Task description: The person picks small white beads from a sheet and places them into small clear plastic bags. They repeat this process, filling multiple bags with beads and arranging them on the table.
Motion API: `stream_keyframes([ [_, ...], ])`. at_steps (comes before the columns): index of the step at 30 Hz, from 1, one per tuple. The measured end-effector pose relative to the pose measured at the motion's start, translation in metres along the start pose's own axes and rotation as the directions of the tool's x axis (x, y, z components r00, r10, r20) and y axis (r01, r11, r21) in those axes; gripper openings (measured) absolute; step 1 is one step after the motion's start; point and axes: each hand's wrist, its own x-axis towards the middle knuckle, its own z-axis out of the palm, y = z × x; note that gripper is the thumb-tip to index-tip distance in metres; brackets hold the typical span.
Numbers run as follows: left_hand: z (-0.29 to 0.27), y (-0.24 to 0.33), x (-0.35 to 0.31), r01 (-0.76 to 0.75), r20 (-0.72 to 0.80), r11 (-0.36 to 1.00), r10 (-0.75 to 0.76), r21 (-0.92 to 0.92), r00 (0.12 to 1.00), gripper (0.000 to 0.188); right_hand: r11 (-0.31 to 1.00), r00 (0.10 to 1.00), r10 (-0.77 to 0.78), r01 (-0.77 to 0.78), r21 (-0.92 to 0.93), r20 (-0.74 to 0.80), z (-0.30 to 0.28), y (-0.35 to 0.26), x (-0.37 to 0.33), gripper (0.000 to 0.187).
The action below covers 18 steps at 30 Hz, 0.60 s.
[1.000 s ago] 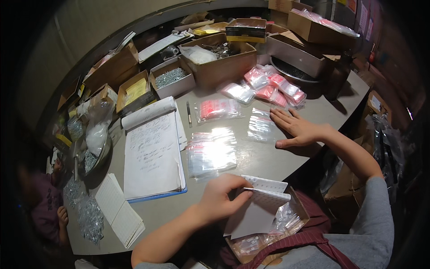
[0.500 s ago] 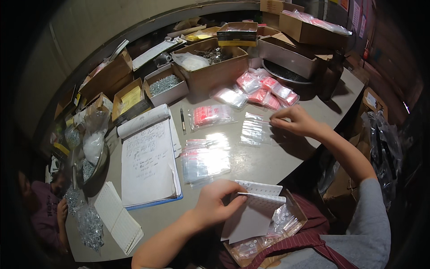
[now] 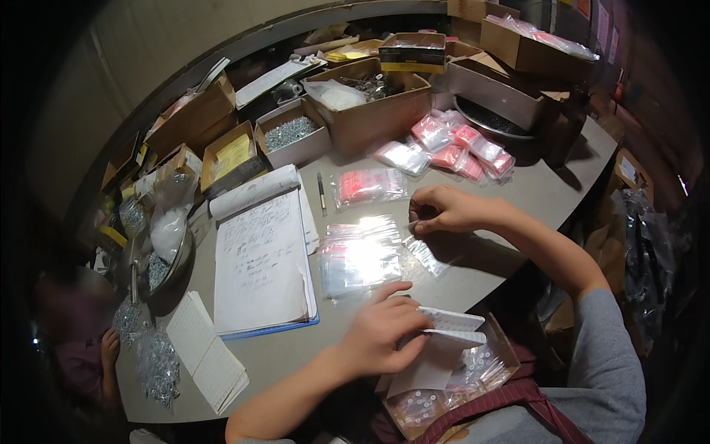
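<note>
My right hand (image 3: 450, 210) pinches the top edge of a small clear zip bag (image 3: 427, 255), which slants over the table at the right of a spread stack of clear zip bags (image 3: 360, 259). My left hand (image 3: 386, 334) holds folded white printed sheets (image 3: 452, 321) between thumb and fingers, its index finger stretched out toward the stack. Below the sheets, near my body, a cardboard box (image 3: 510, 360) contains small clear bags of white ring-shaped pieces (image 3: 420, 405). Another packet of red-printed zip bags (image 3: 370, 185) lies beyond the stack.
Left of the stack lie a handwritten pad (image 3: 259, 259) on a blue board, a pen (image 3: 322, 194) and a small notebook (image 3: 203, 348). Boxes of metal parts (image 3: 290, 133) line the back. Red-and-clear packets (image 3: 451, 148) are heaped back right. Another person's hand (image 3: 110, 346) is at far left.
My right hand has moved left and nearer, lifting and tilting the small zip bag. My left index finger has straightened while the hand keeps the sheets. The whole view has shifted slightly.
</note>
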Motion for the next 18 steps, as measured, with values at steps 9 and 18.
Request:
stream_keyframes([
  [9, 0.003, -0.001, 0.015, -0.146, 0.079, 0.988, 0.142, 0.048, 0.987, 0.018, 0.969, 0.964, -0.181, 0.209, 0.132, -0.197, 0.027, 0.005, -0.001, 0.021],
  [18, 0.02, -0.015, 0.036, 0.062, 0.185, 0.993, -0.043, -0.098, 0.982, 0.019, 0.959, 0.95, -0.034, 0.119, 0.259, -0.309, 0.017, 0.015, -0.01, 0.019],
])
